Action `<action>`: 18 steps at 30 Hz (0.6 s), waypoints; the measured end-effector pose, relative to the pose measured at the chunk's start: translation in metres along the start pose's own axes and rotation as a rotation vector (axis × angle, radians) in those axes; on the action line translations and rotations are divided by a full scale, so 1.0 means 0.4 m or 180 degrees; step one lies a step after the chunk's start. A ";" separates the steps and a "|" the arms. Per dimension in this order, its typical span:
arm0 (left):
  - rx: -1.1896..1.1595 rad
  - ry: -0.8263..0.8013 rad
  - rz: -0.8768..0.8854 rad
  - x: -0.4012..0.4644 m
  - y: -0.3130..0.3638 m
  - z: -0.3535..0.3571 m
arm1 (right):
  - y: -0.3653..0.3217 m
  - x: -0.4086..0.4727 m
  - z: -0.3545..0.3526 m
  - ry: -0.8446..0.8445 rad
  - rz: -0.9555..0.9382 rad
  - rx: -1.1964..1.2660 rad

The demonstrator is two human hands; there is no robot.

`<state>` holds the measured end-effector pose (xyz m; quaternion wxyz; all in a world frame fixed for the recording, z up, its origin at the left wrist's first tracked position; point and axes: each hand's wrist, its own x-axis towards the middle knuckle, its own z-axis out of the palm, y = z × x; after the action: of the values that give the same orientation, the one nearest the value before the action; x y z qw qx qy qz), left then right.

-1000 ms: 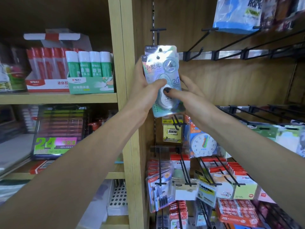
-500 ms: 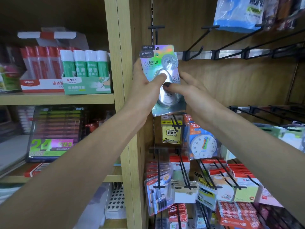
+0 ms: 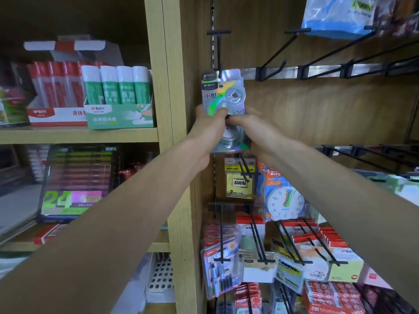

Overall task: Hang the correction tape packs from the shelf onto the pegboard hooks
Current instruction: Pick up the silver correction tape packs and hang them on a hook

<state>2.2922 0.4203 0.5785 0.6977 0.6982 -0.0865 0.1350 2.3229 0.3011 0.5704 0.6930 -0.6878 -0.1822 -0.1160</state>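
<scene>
1. At the centre of the frame, slightly above the middle, I see the packs [image 3: 223, 96] held upright against the wooden back panel [image 3: 317, 114], one behind the other, the rear one's top edge showing above the front one.
2. My left hand [image 3: 209, 125] grips the packs' lower left side, thumb pressed across the front; the other fingers are hidden behind, so I cannot tell how they lie.
3. My right hand [image 3: 251, 126] holds the lower right side, its dark-nailed thumb [image 3: 233, 118] on the front, tip touching the left thumb; the fingers wrap behind.
4. A black hook [image 3: 218, 45] sticks out just above the packs; I cannot tell if its tip is through their holes.
5. Right of it, more hooks [image 3: 275, 51] hang from a metal rail [image 3: 283, 72], and a blue bag [image 3: 335, 17] sits at upper right.
6. Below the hands hang sticky notes [image 3: 238, 184] and a clock [image 3: 285, 202].
7. At upper left, a shelf [image 3: 79, 134] carries green glue sticks [image 3: 115, 87].
</scene>
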 end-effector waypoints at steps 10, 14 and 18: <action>0.0064 0.0316 -0.0510 0.213 -0.075 0.021 | -0.002 0.085 0.009 -0.0004 0.0489 -0.0375; 0.0059 0.0072 -0.0501 0.104 -0.031 0.022 | -0.006 0.049 0.008 0.0023 0.0485 -0.0574; -0.0086 0.0016 -0.0444 0.073 -0.035 0.012 | -0.013 -0.007 0.008 0.0070 0.0375 -0.0580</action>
<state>2.3245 0.4178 0.5744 0.7150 0.6927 -0.0377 0.0866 2.3179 0.3040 0.5738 0.6351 -0.7562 -0.1225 -0.0986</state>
